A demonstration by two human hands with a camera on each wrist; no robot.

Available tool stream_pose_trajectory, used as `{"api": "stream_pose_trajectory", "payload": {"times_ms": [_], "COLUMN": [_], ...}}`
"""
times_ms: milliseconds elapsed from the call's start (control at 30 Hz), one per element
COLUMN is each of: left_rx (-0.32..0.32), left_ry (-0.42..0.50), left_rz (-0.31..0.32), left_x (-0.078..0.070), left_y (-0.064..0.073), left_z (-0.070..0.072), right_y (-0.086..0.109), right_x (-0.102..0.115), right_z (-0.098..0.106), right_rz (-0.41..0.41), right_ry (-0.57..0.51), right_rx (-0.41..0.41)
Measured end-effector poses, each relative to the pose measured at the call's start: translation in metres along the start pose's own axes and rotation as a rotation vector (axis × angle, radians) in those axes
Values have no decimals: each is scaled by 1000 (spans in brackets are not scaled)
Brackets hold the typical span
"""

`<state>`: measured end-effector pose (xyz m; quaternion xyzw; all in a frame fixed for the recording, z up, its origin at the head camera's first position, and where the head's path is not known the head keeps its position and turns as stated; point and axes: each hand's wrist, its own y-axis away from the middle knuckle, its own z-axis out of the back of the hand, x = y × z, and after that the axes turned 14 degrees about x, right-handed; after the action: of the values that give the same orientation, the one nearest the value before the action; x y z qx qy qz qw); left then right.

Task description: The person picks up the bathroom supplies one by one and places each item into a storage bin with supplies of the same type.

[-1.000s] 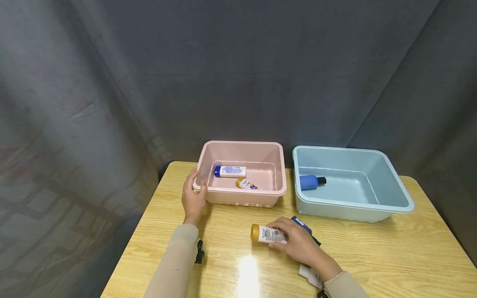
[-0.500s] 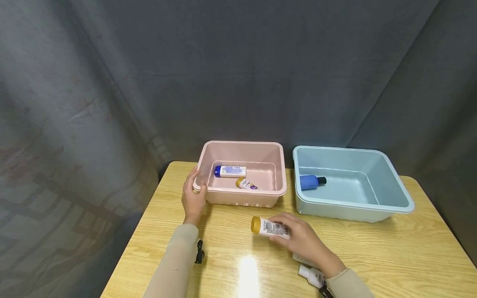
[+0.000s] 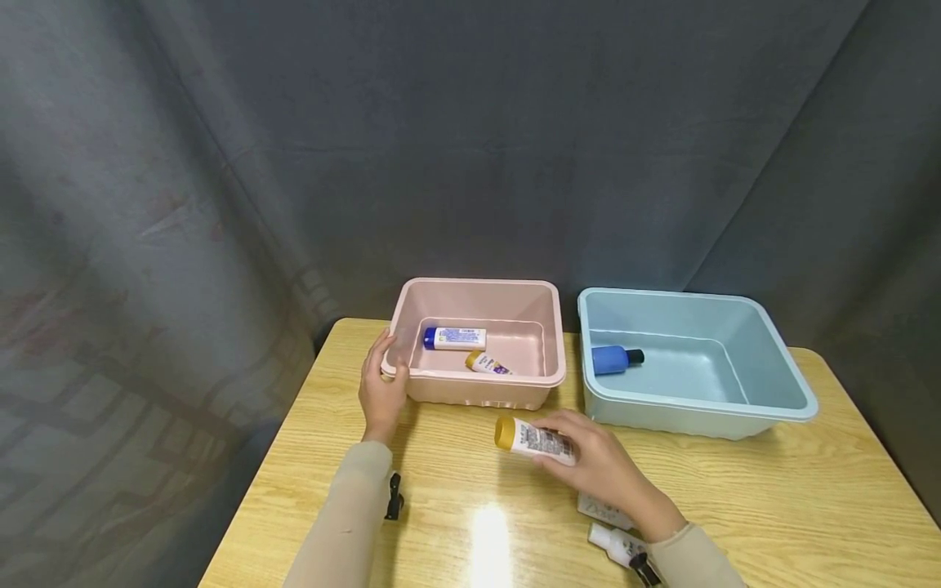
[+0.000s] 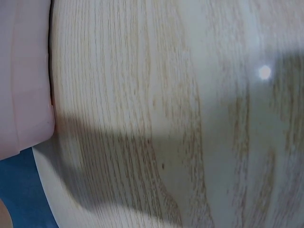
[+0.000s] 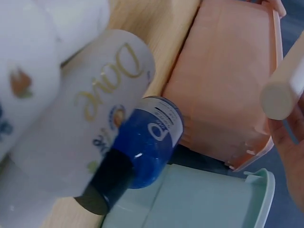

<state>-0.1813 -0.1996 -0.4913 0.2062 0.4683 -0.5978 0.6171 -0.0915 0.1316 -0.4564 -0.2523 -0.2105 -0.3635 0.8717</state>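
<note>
In the head view my right hand point(image 3: 599, 457) grips a white bottle with a gold cap point(image 3: 542, 442), held above the table with the cap pointing left. Its plain end point(image 5: 278, 100) shows at the right edge of the right wrist view, between the fingers. My left hand point(image 3: 382, 396) holds the front left corner of a pink bin point(image 3: 485, 392). Inside that bin lie a white tube with a blue cap point(image 3: 459, 339) and a small white bottle with a gold cap point(image 3: 488, 363). The left wrist view catches the pink bin's side point(image 4: 28, 85) and bare wood.
Right of the pink bin stands a light blue bin point(image 3: 691, 408) with a blue, black-capped bottle point(image 3: 610, 359) inside. Under my right forearm lie a white Dove bottle point(image 3: 603, 511) and a white-capped bottle point(image 3: 616, 545). Another blue bottle point(image 5: 156, 137) lies near them.
My right hand has risen off the table and shifted slightly away from me with the bottle, whose cap end now tilts up. It now covers the blue bottle on the table. The left hand stays put.
</note>
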Motion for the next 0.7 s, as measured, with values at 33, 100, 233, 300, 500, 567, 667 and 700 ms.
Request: {"api": "stream_pose_trajectory", "payload": {"times_ms": [33,100,233,300,500,567,667,700], "left_rx": [-1,0,-1,-1,-3,-2,1,1], "left_ry": [1,4,8,7,2,0,-3,-4], "left_rz": [1,5,8,7,13,19,22,22], "left_x": [0,0,0,0,1,1,1,1], "left_y": [0,0,0,0,0,0,0,0], "left_z": [0,0,0,0,0,0,0,0], "right_y": [-1,-3,-8,-10,-18,-21,-28,-31], "right_x": [0,0,1,2,9,11,14,15], "right_z": [1,2,4,7,15,17,22,24], "right_rz": [21,53,94,104,125,130,146,149], "right_ry": [5,14,39,48,55,57,59,63], "right_rx": [-9,-28,-54,-63,-79,-84,-98,-104]}}
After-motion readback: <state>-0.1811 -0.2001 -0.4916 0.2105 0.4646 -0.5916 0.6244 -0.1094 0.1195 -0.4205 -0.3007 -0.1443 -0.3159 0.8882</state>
